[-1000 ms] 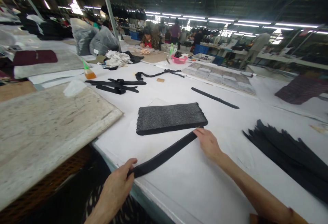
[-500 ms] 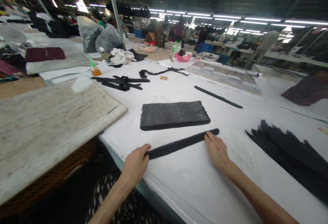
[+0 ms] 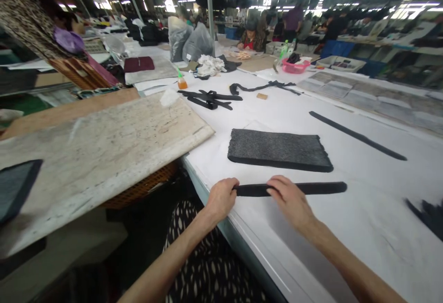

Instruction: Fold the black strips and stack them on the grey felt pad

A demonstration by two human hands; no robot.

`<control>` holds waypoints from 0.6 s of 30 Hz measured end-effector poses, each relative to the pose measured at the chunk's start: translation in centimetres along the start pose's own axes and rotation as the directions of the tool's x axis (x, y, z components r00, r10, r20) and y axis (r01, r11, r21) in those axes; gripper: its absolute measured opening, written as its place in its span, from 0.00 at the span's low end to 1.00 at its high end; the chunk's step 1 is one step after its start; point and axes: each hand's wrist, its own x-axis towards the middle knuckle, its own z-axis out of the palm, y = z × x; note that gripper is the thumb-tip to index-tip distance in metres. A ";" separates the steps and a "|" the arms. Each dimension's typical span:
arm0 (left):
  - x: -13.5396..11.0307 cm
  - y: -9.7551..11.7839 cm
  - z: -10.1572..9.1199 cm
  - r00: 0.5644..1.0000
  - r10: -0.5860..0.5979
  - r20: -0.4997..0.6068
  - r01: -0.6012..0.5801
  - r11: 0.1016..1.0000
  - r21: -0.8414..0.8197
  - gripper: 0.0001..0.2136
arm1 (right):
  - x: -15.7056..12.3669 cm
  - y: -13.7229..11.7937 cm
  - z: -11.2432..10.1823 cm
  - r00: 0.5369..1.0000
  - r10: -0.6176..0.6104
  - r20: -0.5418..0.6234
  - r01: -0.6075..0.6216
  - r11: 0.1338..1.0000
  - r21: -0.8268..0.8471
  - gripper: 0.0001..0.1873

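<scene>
Your white-covered table carries a black strip closest to you and, just beyond it, a dark grey fabric stack. To the stack's right you have a single slanting strip; farther off lie crossed black strips, a small tan piece and a pink basket.

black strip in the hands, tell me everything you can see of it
The black strip looks like matte fabric, long and narrow, with a rounded right end. It stretches nearly straight over the white tabletop, apart from the grey pile beyond. The left grip covers its left end; the right grip pinches it partway along.
</scene>
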 end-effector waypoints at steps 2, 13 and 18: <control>-0.1 -0.2 0.2 1.000 0.006 -0.012 -0.006 1.000 -0.005 0.14 | 1.2 -2.1 1.7 0.995 -0.083 0.056 0.082 0.996 0.020 0.09; -0.2 -0.7 -0.2 0.999 0.039 -0.008 -0.039 0.995 0.087 0.13 | 2.7 -3.1 4.8 0.975 -0.174 0.140 0.188 0.977 -0.098 0.07; -0.1 -0.7 -1.0 0.996 0.071 0.063 -0.080 0.984 0.161 0.12 | 2.5 -2.9 5.1 0.967 -0.239 0.085 0.248 0.960 -0.130 0.09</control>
